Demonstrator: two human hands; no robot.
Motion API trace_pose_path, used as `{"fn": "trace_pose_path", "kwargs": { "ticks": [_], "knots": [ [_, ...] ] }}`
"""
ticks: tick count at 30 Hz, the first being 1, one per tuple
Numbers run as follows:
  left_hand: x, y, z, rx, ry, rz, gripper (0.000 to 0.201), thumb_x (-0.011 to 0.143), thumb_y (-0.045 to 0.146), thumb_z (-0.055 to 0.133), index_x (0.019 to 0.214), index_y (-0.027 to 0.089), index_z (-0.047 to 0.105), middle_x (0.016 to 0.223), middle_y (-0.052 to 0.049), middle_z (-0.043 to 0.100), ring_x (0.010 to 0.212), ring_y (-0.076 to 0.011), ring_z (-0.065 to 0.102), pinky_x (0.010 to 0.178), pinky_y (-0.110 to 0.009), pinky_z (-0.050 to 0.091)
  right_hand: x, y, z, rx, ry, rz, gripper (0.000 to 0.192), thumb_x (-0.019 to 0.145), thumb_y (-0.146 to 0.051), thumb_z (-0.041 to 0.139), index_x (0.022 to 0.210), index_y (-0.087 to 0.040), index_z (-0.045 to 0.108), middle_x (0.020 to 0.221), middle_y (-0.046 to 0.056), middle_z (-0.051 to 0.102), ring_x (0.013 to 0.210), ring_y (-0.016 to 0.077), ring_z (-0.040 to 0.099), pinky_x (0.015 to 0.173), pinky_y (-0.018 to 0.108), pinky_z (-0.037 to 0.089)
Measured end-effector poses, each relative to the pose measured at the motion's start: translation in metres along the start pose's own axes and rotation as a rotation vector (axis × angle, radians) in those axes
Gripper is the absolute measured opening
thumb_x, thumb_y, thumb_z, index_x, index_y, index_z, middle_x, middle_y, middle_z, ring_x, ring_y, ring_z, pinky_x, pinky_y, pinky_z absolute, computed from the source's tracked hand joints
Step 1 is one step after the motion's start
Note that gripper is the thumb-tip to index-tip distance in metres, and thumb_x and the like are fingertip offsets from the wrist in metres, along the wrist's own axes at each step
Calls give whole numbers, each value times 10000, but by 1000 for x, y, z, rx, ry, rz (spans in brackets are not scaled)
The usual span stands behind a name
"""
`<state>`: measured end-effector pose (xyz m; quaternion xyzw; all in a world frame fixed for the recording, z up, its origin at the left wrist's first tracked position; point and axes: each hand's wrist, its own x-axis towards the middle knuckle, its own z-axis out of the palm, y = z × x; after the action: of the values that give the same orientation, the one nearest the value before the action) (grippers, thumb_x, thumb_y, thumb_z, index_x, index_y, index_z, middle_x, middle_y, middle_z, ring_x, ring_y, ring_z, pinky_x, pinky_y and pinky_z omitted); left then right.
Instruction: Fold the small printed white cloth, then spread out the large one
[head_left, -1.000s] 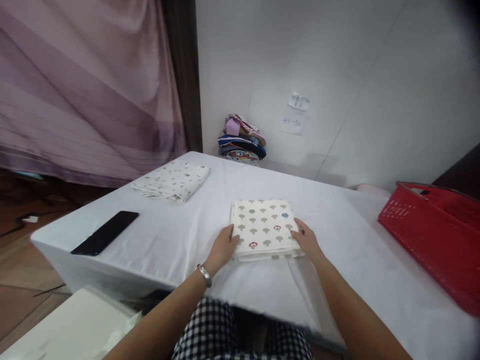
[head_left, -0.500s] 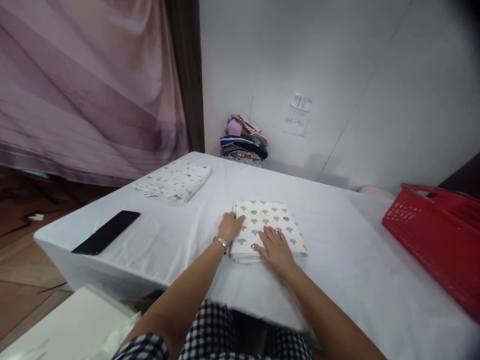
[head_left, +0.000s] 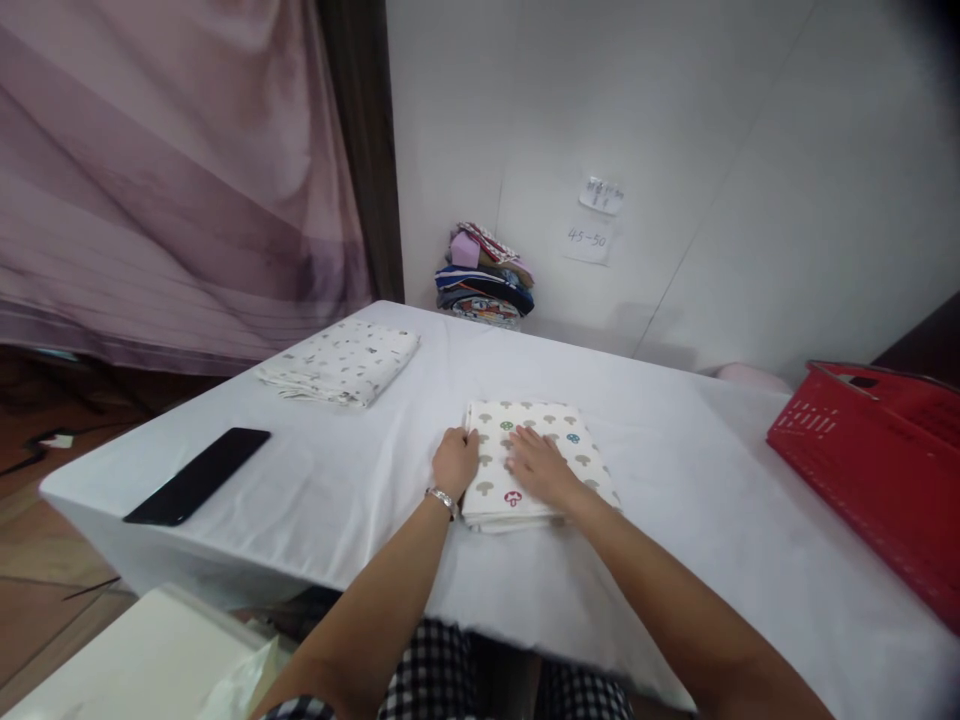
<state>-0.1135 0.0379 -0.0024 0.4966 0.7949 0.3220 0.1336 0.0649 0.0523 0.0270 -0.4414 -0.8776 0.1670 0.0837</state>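
A folded cloth [head_left: 541, 455] printed with small mushrooms lay flat on the white table [head_left: 360, 480], near the middle and close to the near edge. The right hand [head_left: 541, 466] rested palm down on top of it, fingers stretched out flat and gripping nothing. The left hand [head_left: 455, 462] sat at the cloth's left edge with its fingers curled against the fold (whether they pinched the fabric or merely touched it could not be told); a bracelet [head_left: 442, 497] circled that wrist. Far to the left lay a second folded cloth [head_left: 341, 360] with a finer print, and a black phone [head_left: 199, 475] lay near the table's left corner. A red basket [head_left: 877, 470] stood at the right, and a pile of coloured fabrics [head_left: 484, 275] sat against the far wall.
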Motion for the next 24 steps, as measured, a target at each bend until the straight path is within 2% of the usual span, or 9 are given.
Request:
{"fn": "trace_pose_path", "kwargs": {
  "ticks": [6, 11, 19, 22, 24],
  "knots": [
    [3, -1, 0, 6, 15, 7, 301, 917, 337, 392, 730, 189, 575, 853, -63, 644, 767, -169, 587, 659, -278, 349, 80, -16, 14, -119, -32, -58, 500, 971, -368, 272, 1421, -162, 342, 1531, 99, 247, 1421, 233, 163, 1127, 465, 120],
    [7, -2, 2, 15, 17, -11, 324, 918, 349, 385, 732, 186, 594, 801, -69, 653, 740, -173, 586, 642, -284, 334, 115, -25, 24, -144, -41, -70, 507, 972, -325, 215, 1434, -135, 309, 1524, 100, 266, 1411, 227, 194, 1123, 453, 134],
    [9, -5, 4, 33, 8, 10, 306, 901, 358, 401, 735, 189, 595, 823, -74, 661, 750, -181, 590, 641, -283, 346, 118, -15, 29, -122, -30, -114, 528, 973, -393, 225, 1443, -164, 301, 1530, 83, 255, 1415, 223, 185, 1127, 444, 131],
    [9, -5, 2, 48, -2, 14, 285, 892, 339, 403, 737, 192, 591, 846, -78, 666, 773, -189, 596, 652, -285, 355, 108, 5, 20, -125, -31, -130, 549, 965, -456, 252, 1436, -183, 324, 1529, 78, 260, 1417, 229, 178, 1131, 445, 121],
    [9, -4, 0, 55, -10, 15, 282, 890, 332, 395, 738, 195, 589, 860, -83, 668, 788, -199, 599, 656, -291, 360, 97, 29, 9, -140, -19, -61, 549, 958, -468, 281, 1432, -195, 336, 1528, 76, 263, 1419, 235, 174, 1134, 452, 107]
  ]
}}
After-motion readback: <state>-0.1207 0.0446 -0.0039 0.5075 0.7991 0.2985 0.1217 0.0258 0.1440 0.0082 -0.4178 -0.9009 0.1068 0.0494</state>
